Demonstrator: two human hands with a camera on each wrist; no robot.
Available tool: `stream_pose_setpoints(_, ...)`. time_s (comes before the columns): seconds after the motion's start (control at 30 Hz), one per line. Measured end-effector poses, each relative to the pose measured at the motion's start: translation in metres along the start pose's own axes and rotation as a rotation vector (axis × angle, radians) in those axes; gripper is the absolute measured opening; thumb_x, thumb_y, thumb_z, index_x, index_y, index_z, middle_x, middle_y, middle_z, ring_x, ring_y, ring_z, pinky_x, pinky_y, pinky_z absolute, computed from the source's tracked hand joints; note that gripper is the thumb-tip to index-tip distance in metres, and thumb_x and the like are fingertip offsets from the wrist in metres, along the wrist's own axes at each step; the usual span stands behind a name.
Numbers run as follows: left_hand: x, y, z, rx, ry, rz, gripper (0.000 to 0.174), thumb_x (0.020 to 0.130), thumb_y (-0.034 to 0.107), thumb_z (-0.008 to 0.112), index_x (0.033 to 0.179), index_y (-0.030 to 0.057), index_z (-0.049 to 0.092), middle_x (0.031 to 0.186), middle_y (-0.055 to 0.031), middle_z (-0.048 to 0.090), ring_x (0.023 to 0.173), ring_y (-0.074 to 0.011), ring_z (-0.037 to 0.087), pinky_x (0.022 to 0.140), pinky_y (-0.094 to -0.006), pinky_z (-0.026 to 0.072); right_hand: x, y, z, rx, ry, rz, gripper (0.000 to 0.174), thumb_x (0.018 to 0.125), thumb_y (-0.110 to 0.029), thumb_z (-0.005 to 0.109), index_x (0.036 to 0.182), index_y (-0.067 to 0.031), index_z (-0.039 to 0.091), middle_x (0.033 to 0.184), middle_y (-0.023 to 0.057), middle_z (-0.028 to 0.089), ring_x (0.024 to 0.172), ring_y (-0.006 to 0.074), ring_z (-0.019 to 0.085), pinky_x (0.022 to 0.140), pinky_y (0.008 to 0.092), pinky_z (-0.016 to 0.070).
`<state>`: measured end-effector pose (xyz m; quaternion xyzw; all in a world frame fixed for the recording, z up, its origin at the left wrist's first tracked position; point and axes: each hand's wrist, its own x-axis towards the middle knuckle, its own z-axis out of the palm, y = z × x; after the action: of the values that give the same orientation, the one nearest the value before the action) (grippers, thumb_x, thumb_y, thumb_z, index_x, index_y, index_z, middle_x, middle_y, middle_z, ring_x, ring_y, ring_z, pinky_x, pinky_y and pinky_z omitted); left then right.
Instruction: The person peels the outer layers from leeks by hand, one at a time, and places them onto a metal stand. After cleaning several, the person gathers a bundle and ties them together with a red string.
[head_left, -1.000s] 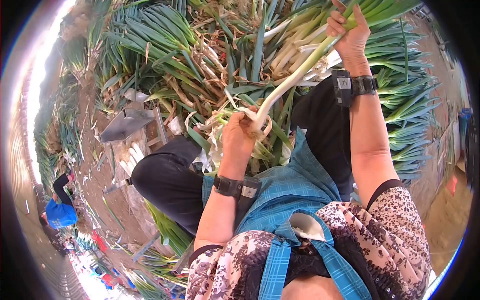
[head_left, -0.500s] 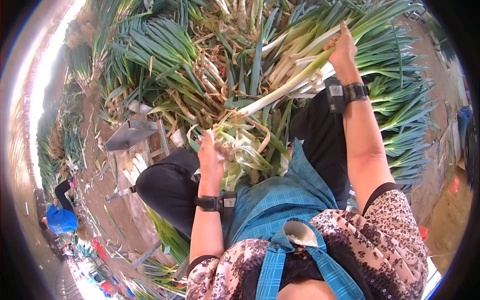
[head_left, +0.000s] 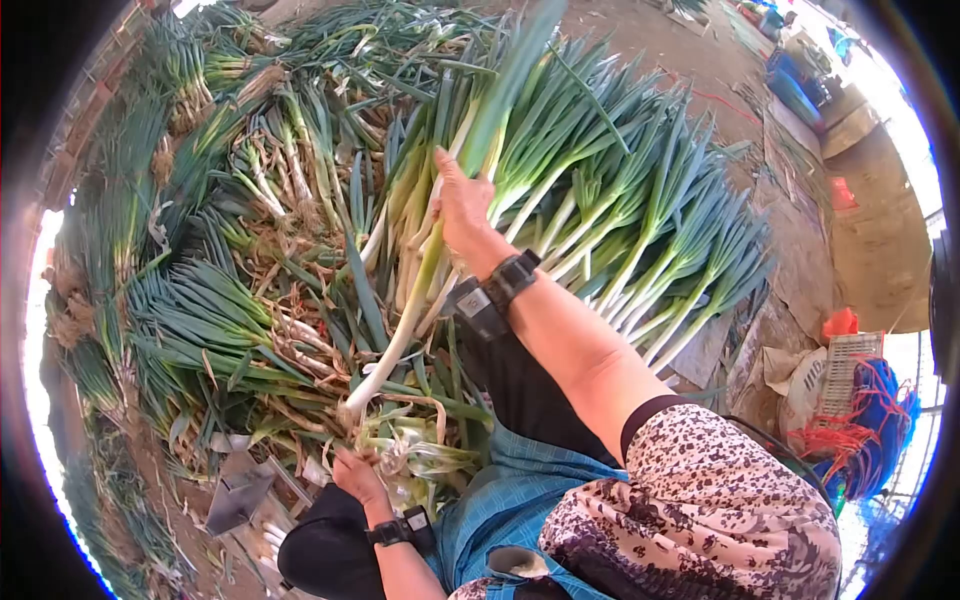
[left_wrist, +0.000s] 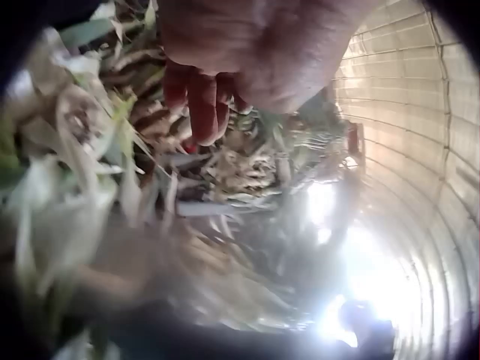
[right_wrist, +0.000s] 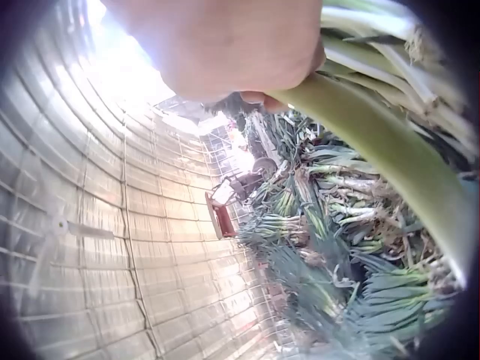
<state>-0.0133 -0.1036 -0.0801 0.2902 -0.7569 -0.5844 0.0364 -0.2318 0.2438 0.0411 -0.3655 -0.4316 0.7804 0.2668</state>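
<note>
"White low down and green above, that long onion [head_left: 405, 330] slants over the heap. Who has it?"

"The right hand [head_left: 465, 205]. Its fingers are wrapped around the stalk partway up, just below the leaves."

"Where does the lower end finish?"

"The rooty tip is at the near edge of the heap, just beside the pale peelings [head_left: 405, 455]. Whether it touches them, I can't tell."

"And the left hand [head_left: 357, 475]?"

"Near that tip but apart from it. Its fingers hang relaxed and slightly bent in the left wrist view."

"How much room is there to swing the stalk?"

"Little on the left: bundled onions [head_left: 200, 310] crowd that side, down to the metal tray [head_left: 238, 495] by the dark knee [head_left: 325, 550]. On the right, a row of onions [head_left: 600, 200] fans out close beside the right forearm [head_left: 590, 355]."

"Any open space, then?"

"Past the row's leafy edge there's bare ground [head_left: 650, 45], and the upper leaves reach out toward it, above the heap."
</note>
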Motion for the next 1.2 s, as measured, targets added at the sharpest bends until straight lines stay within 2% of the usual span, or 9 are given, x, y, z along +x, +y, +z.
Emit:
stream_pose_setpoints(0.1,0.004,-0.018,-0.01,0.124,-0.039,-0.275,0.027,0.092,0.02,0.053,0.09,-0.005,0.062,0.08,-0.0165,0.067,0.068,-0.0236,0.065,0.064,-0.033,0.0509,0.032,-0.011,-0.008,0.014,0.042,-0.11,0.063,0.077,-0.034,0.075,0.107,0.0097,0.041,0.063,0.0076,0.05,0.039,0.0174,0.046,0.032,0.0326,0.037)
stream_pose_setpoints(0.23,-0.007,-0.029,0.021,0.865,-0.162,0.859,0.038,0.081,0.037,0.065,0.094,0.0016,0.065,0.091,-0.022,0.065,0.084,-0.0353,0.062,0.075,-0.0437,0.0493,0.096,-0.054,-0.038,-0.224,0.171,-0.276,0.046,0.075,-0.034,0.078,0.089,-0.0014,0.048,0.059,0.0029,0.05,0.04,0.0147,0.043,0.039,0.0316,0.0387)
stream_pose_setpoints(0.4,-0.052,-0.069,0.039,1.08,-0.978,0.331,0.044,0.077,0.045,0.067,0.099,0.007,0.067,0.094,-0.0203,0.065,0.092,-0.0374,0.06,0.08,-0.0461,0.0483,0.198,-0.102,-0.097,-0.307,0.362,-0.29,0.046,0.062,-0.036,0.086,0.078,-0.004,0.058,0.066,0.0065,0.056,0.051,0.017,0.052,0.045,0.0339,0.047)
stream_pose_setpoints(0.47,-0.054,-0.051,0.041,1.073,-1.049,0.288,0.045,0.076,0.046,0.067,0.097,0.0062,0.066,0.093,-0.0201,0.065,0.091,-0.0381,0.06,0.079,-0.0457,0.0487,0.219,-0.12,-0.148,-0.26,0.311,-0.302,0.058,0.066,-0.026,0.082,0.113,-0.0032,0.056,0.071,0.0059,0.058,0.06,0.0166,0.054,0.06,0.0352,0.0514)
stream_pose_setpoints(0.57,-0.045,-0.025,0.037,0.893,-1.027,0.143,0.044,0.077,0.043,0.068,0.098,0.0056,0.066,0.092,-0.0199,0.065,0.092,-0.0385,0.06,0.081,-0.0447,0.0489,0.232,-0.124,-0.266,-2.282,0.189,-0.681,0.09,0.073,-0.02,0.069,0.148,-0.0222,0.021,0.098,0.0161,0.066,0.078,0.0265,0.063,0.07,0.0378,0.0496)
stream_pose_setpoints(0.7,-0.02,-0.012,0.019,0.863,-0.751,0.501,0.047,0.08,0.036,0.066,0.117,0.0068,0.058,0.11,-0.0226,0.06,0.098,-0.0381,0.059,0.084,-0.0424,0.0482,0.271,-0.067,-0.336,-1.377,0.682,-0.481,0.071,0.069,-0.049,0.075,0.11,0.0066,0.06,0.109,0.021,0.064,0.111,0.0334,0.056,0.095,0.0398,0.0409)
stream_pose_setpoints(0.87,0.011,0.043,0.001,1.161,-0.88,0.496,0.047,0.079,0.037,0.066,0.112,0.0048,0.056,0.108,-0.0193,0.061,0.099,-0.0373,0.059,0.082,-0.0435,0.0499,0.18,-0.027,-0.094,-1.209,-0.484,-0.285,0.03,0.085,-0.03,0.063,0.095,-0.0014,0.066,0.074,0.0017,0.06,0.061,0.0088,0.054,0.054,0.0242,0.0429)
stream_pose_setpoints(1.1,0.006,0.067,0.002,1.247,-0.749,0.667,0.047,0.08,0.029,0.064,0.118,0.0037,0.054,0.092,-0.0127,0.062,0.085,-0.0322,0.062,0.072,-0.0417,0.0505,-0.041,0.215,0.137,-1.089,-1.351,0.266,0.032,0.089,-0.024,0.059,0.108,0.0018,0.063,0.092,0.0088,0.068,0.075,0.016,0.067,0.06,0.0264,0.0551)
stream_pose_setpoints(1.2,0.013,0.089,-0.014,0.99,-0.809,0.659,0.049,0.079,0.027,0.063,0.121,0.0029,0.054,0.092,-0.0138,0.061,0.084,-0.0297,0.061,0.07,-0.0395,0.0492,-0.076,0.364,0.132,-1.413,-1.412,-0.203,0.04,0.078,-0.035,0.066,0.083,0.0048,0.066,0.084,0.0163,0.068,0.076,0.0313,0.064,0.07,0.0378,0.0515)
